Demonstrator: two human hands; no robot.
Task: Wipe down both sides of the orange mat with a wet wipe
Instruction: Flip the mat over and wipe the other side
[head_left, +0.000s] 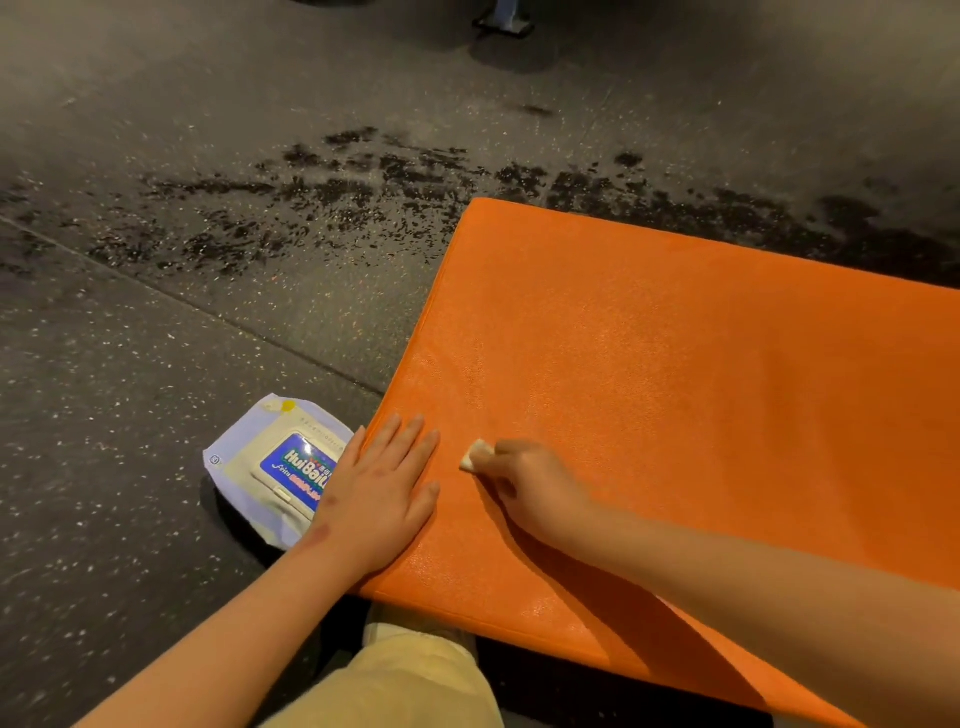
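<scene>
One orange mat (701, 389) lies on the speckled dark floor (156, 364). My left hand (382, 499) presses flat on its near corner; my right hand (524, 483) pinches one balled wet wipe (475, 456) against it. One wipes pack (275, 467) sits beside the mat, partly behind my left hand.

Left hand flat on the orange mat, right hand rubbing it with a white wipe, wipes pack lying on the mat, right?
No. In the head view the white blue-labelled wipes pack lies on the dark speckled floor, left of the orange padded mat.
</scene>
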